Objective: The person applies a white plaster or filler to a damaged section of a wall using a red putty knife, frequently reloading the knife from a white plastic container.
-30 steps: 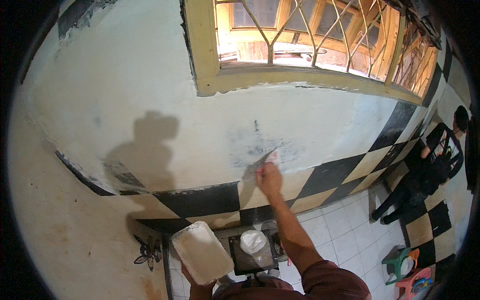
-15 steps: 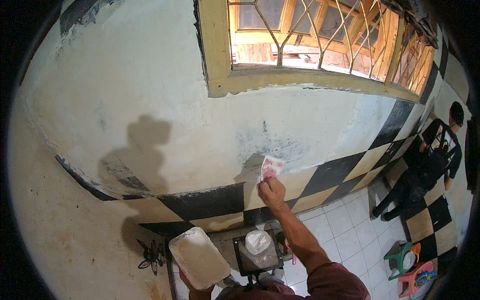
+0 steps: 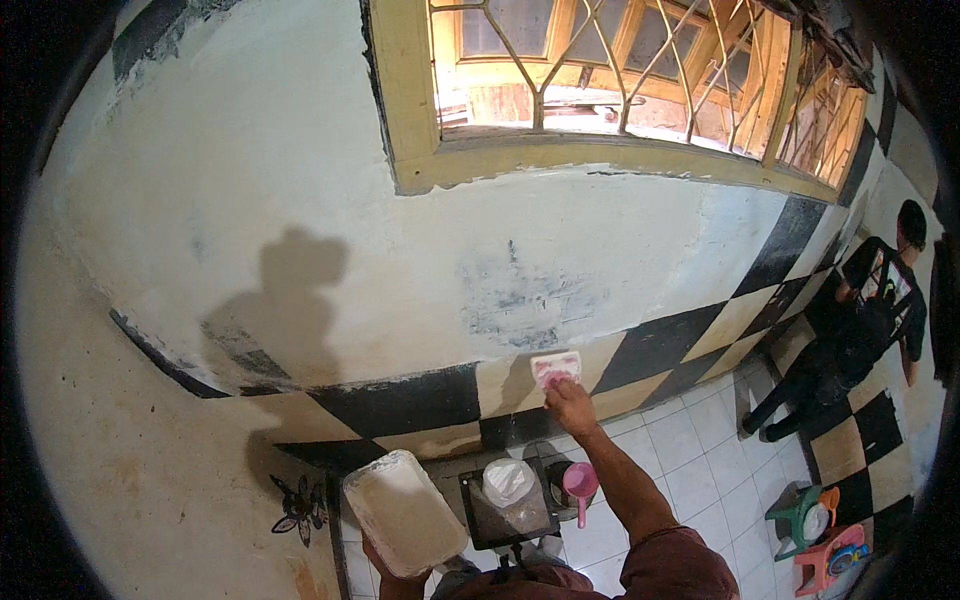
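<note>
In my right hand [image 3: 568, 402], fingers closed, is a flat white scraper [image 3: 556, 364] with pink smears. It is at the lower edge of the pale coat on the wall [image 3: 420, 280], over a cream square; whether its edge touches cannot be told. Above it is a grey, thinly covered patch [image 3: 540, 300]. My left hand [image 3: 395, 578], partly hidden, grips the side of a rectangular off-white tub [image 3: 440, 494] coated with pale residue, tilted before me.
A dark stand [image 3: 540, 525] bears a white bag [image 3: 508, 482]; beside it is a pink dipper [image 3: 580, 482]. The barred yellow-framed window [image 3: 600, 158] is above. At the right are a person in black [image 3: 865, 320], a green stool [image 3: 793, 515] and a pink stool [image 3: 825, 562].
My right hand has moved down and slightly right with the scraper, whose face has turned more level. The pink dipper has come into fuller view. The tub has barely shifted.
</note>
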A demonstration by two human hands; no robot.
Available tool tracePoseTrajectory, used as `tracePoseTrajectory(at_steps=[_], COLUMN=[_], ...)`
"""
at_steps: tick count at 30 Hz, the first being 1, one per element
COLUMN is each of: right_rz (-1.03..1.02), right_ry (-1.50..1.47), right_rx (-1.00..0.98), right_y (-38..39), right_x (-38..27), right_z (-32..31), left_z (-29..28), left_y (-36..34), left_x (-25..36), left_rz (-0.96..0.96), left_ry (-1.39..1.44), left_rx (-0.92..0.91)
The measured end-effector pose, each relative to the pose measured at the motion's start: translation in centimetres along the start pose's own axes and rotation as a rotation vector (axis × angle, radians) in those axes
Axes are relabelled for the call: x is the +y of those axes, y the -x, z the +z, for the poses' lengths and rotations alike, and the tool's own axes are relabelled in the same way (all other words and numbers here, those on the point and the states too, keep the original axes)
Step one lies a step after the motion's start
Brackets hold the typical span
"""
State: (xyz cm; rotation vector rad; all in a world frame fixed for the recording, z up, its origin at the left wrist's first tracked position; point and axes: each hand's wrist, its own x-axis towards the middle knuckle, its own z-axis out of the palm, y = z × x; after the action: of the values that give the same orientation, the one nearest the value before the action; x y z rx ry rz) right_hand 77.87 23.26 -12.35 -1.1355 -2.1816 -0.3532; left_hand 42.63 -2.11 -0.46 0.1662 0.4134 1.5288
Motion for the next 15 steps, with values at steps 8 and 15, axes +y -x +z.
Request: tracePoseTrajectory(at_steps=[8,15], right_rz=[0.612,0.5], right_ry=[-0.069,-0.348], right_rx=[0.628,0.612], right_y=[-5.5,-11.6], right_x=[6.6,1.6], right_z=[-6.6,1.3], left_z=[0.9,-0.3], left_y=[-0.1,0.8], left_x=[-1.6,-0.6], left_rz=[0.063,0.099], left_ry=[0.057,0.048], left_rx=[0.099,0.074])
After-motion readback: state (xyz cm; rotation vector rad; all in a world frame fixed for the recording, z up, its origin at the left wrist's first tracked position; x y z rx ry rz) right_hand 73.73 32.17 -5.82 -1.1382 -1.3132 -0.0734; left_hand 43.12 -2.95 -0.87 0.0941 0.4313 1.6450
